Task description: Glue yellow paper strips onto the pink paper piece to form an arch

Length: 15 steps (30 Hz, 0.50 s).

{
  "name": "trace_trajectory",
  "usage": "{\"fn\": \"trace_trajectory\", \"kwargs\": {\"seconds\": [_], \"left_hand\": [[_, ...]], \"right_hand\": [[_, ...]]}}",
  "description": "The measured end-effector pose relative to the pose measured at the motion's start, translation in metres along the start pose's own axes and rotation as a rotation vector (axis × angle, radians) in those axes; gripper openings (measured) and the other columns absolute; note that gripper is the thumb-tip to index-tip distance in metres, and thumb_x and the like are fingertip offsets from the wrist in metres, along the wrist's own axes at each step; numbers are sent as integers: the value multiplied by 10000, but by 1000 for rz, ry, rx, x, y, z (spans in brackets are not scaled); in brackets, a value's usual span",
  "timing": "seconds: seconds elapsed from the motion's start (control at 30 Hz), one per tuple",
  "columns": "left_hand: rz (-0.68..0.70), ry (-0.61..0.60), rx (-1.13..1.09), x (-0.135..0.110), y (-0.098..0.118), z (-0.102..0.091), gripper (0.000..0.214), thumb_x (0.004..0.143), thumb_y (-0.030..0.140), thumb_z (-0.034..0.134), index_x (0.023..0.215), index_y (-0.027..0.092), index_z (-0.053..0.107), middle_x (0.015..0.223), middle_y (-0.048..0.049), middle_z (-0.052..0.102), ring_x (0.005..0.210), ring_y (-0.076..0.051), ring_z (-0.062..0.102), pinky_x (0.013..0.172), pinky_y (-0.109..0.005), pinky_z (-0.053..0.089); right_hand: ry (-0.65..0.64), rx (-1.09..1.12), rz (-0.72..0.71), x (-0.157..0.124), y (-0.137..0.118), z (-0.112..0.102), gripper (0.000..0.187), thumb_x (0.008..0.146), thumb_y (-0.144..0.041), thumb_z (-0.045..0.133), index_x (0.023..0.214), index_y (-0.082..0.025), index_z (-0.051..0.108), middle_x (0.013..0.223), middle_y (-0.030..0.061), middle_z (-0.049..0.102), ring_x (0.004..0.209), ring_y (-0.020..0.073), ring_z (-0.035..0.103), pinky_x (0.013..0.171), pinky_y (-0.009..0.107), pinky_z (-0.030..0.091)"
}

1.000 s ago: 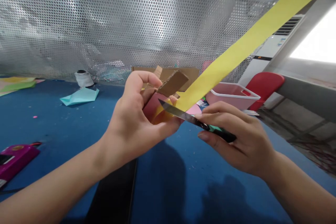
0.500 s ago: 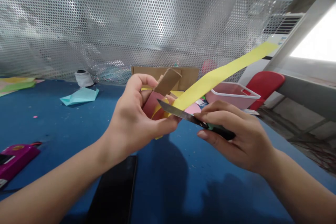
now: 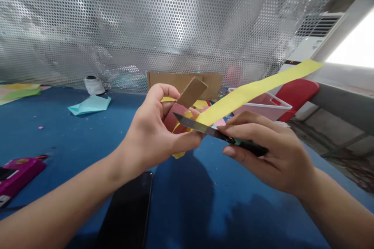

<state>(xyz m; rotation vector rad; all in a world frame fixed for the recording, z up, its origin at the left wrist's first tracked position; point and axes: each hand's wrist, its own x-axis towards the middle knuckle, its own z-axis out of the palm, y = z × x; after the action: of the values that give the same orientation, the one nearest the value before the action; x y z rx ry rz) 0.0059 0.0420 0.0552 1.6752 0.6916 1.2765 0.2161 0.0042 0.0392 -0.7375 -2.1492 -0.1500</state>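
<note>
My left hand (image 3: pixel 159 124) is closed around a small bundle: a brown cardboard piece (image 3: pixel 193 92) pokes up above pink paper (image 3: pixel 176 111). A long yellow paper strip (image 3: pixel 248 94) runs from this bundle up to the right, its far end free in the air. My right hand (image 3: pixel 263 148) grips a craft knife (image 3: pixel 248 146) by its dark handle. The blade (image 3: pixel 194 123) points left and lies across the lower end of the strip, by my left thumb. Whether its edge touches the paper I cannot tell.
On the blue table (image 3: pixel 96 140) lie a black phone (image 3: pixel 128 212), a magenta tool (image 3: pixel 22 177) and folded light-blue paper (image 3: pixel 90 105). A pink basket (image 3: pixel 263 107) stands back right, before a red chair (image 3: pixel 300 95). Perforated metal sheeting (image 3: pixel 117 27) rises behind.
The free end of the yellow strip has sunk and swung slightly right. Both hands, with bundle and knife, have shifted a little to the right in view.
</note>
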Motion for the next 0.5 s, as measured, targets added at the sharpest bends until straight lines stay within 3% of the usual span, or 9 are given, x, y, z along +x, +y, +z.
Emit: {"fn": "trace_trajectory", "kwargs": {"seconds": [0.2, 0.37, 0.5], "left_hand": [[-41, -107, -3, -1, -2, 1, 572, 553, 58, 793, 873, 246, 359, 591, 86, 642, 412, -137, 615, 320, -202, 492], [0, -67, -35, -3, -6, 2, 562, 580, 79, 808, 908, 246, 383, 732, 46, 686, 579, -185, 703, 414, -226, 557], [24, -110, -13, 0, -7, -1, 548, 595, 80, 800, 914, 245, 386, 748, 49, 676, 627, -181, 711, 467, -223, 569]], "right_hand": [[-22, 16, -12, 2, -3, 0, 186, 857, -222, 644, 1043, -221, 628, 929, 66, 680, 832, 168, 676, 698, 279, 582], [2, 30, 27, 1, -3, 0, 185, 851, -218, 644, 1035, -234, 639, 933, 73, 680, 824, 180, 672, 687, 292, 577], [11, 77, 98, -1, -4, 2, 160, 843, -227, 650, 1002, -242, 635, 929, 55, 688, 835, 179, 669, 683, 285, 568]]}}
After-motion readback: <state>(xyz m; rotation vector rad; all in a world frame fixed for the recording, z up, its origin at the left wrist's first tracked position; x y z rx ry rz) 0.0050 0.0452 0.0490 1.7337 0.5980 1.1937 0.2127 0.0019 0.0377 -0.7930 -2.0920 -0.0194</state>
